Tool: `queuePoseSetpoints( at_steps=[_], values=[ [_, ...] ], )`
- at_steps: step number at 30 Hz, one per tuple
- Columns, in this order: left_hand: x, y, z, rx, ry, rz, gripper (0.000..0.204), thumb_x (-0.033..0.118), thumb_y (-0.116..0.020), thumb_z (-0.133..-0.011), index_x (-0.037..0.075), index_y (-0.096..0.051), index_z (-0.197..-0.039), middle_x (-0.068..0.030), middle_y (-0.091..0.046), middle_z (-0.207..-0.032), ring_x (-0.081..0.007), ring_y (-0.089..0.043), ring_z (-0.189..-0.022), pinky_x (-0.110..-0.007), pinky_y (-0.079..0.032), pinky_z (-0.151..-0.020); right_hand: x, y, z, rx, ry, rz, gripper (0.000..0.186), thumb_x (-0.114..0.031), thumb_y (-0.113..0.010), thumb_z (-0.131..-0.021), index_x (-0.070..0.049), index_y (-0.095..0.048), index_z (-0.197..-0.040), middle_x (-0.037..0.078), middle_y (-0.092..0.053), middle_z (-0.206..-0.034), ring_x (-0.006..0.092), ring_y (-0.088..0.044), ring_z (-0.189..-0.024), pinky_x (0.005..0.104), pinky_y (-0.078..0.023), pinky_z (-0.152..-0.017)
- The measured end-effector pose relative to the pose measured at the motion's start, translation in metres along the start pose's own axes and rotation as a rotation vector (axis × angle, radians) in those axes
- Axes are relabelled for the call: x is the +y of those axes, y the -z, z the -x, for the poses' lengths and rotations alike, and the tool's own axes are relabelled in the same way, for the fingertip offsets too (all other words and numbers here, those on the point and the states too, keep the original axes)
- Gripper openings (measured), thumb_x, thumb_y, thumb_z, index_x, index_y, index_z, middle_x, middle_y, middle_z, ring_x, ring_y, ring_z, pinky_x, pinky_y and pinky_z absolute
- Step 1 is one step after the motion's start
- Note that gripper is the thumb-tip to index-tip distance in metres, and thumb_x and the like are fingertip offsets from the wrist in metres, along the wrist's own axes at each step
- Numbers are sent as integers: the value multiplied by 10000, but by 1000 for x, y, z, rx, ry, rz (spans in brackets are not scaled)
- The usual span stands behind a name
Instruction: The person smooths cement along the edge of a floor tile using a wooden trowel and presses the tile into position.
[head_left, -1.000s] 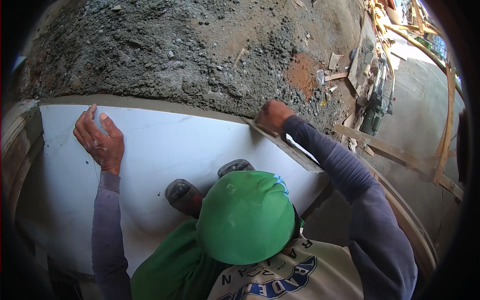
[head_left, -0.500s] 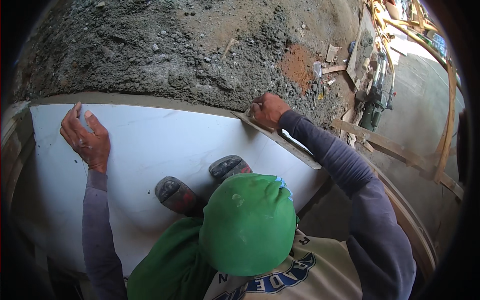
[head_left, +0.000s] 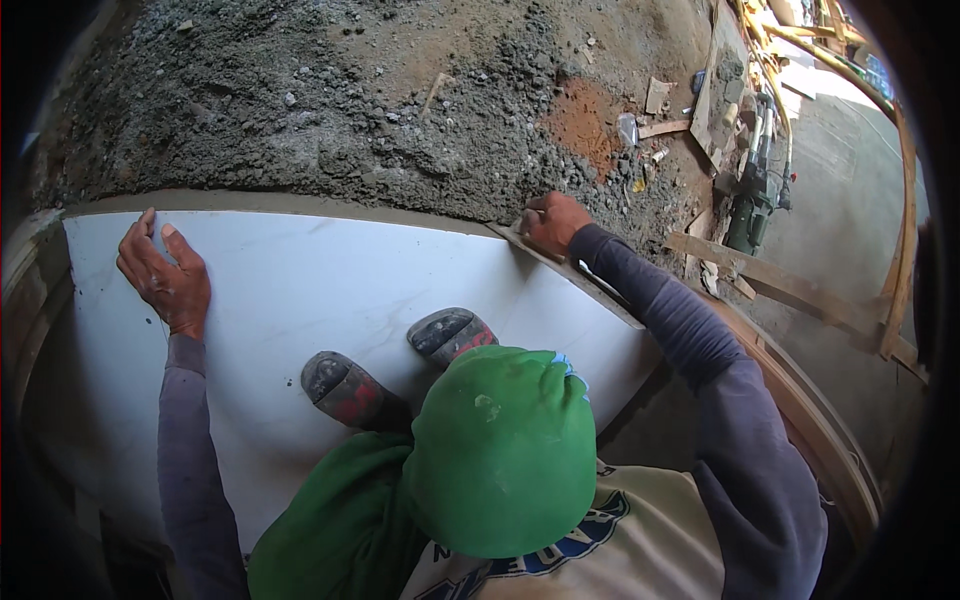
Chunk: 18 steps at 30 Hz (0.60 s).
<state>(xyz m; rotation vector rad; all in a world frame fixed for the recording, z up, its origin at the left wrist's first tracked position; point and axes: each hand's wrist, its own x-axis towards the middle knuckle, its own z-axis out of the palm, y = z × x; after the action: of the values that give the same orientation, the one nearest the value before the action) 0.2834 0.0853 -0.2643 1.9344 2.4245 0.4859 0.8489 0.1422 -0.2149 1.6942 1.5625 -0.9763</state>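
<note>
While the person crouches on the large white glossy floor tile [head_left: 300,300], both hands work its far edge. Left hand [head_left: 165,275] lies open, fingers spread, flat on the tile's far-left corner. Right hand [head_left: 553,222] is curled closed at the far-right corner, seemingly pinching the tile's edge; exactly what the fingers hold cannot be told. Tile sits on a bed of grey wet mortar and gravel [head_left: 330,110], its far edge just beside the heaped mix, a thin grey mortar band along it. Two worn shoes with dark soles [head_left: 400,365] rest on the tile near the middle. Green cap [head_left: 505,450] fills the near foreground.

Right of the work: scattered wood offcuts [head_left: 780,285], a patch of orange-red soil [head_left: 585,120], a green power tool [head_left: 755,200] lying well apart.

Judgement: seating goes best with even pressure from both corners, weight kept central, the flat palm steadying while the curled hand nudges the edge into line. Pushing one corner alone risks rocking the tile on the bed.
</note>
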Motion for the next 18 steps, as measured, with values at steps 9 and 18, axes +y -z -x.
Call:
queuePoseSetpoints(
  at_steps=[9, 18],
  values=[
    [5, 0, -2, 23, -11, -31, 316, 154, -571, -1032, 67, -580, -1335, -129, -594, -1289, -333, -546, -1213, -489, -440, -1074, 2, 5, 0, -70, 96, -62, 361, -288, -599, -916, -38, -798, -1085, 287, -758, -1045, 448, -742, -992, 509, -577, -949],
    [-20, 96, 34, -353, 513, 397, 458, 205, -548, -1088, 65, -526, -1524, -123, -632, -1368, -232, -611, -1237, -367, -462, -1085, 145, 2, 22, -57, -76, 43, 364, -281, -631, -904, -35, -799, -1111, 279, -765, -1008, 422, -755, -939, 469, -594, -907]
  ],
)
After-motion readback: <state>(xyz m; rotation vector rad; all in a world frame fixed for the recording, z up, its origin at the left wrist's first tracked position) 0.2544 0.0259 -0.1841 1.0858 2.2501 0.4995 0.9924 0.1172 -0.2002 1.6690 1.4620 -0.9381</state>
